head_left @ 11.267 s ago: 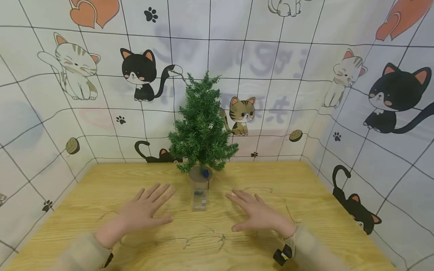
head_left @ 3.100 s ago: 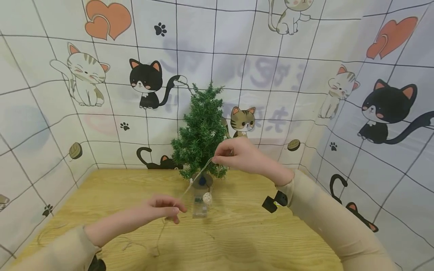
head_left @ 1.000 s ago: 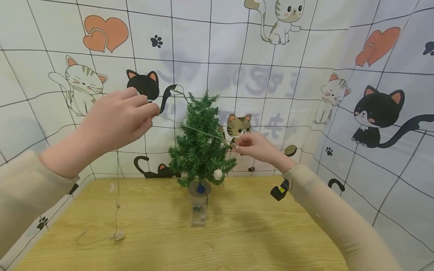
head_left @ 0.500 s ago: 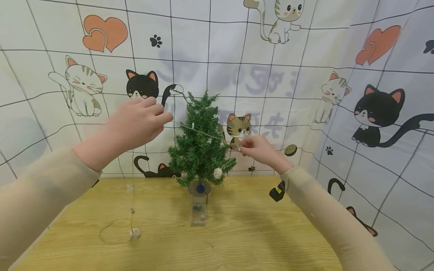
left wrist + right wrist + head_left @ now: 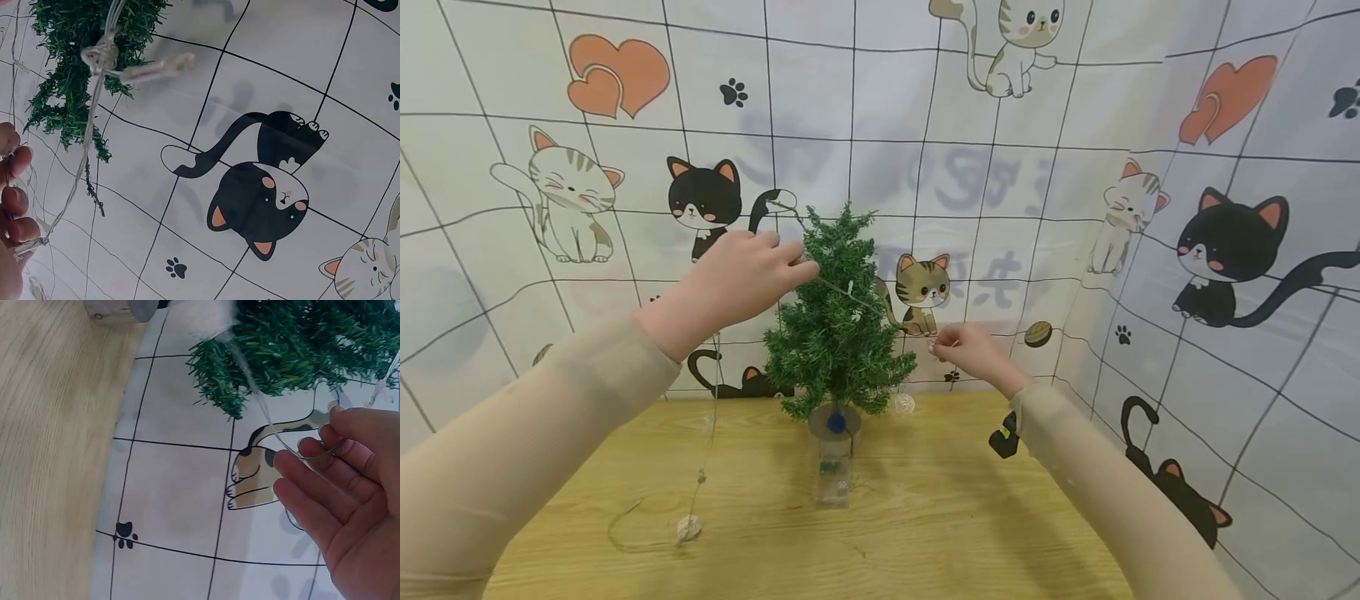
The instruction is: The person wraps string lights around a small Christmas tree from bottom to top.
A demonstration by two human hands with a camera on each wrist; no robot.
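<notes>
Between my two raised hands, a thin clear string garland [image 5: 872, 302] crosses in front of a small green artificial tree [image 5: 838, 333]. My left hand [image 5: 737, 275] pinches the garland left of the treetop; its curled fingers also show in the left wrist view, beside a knot [image 5: 100, 57]. At the tree's right, my right hand [image 5: 973, 350] pinches the other stretch between thumb and index finger, the other fingers looser in the right wrist view. A white woven ball [image 5: 905, 403] hangs below the right hand. Another woven ball [image 5: 688, 528] lies on the table, on the strand trailing from the left.
The tree's round base [image 5: 835, 422] has a dark blue knob on it. In front of it is a small clear box [image 5: 832, 487]. A wooden table [image 5: 925, 517] carries everything, with a cat-printed curtain [image 5: 880, 100] around its back and sides.
The garland was picked up off the table after the earliest frame. In the last second my left hand has moved right and slightly down towards the tree; the right hand has lowered slightly.
</notes>
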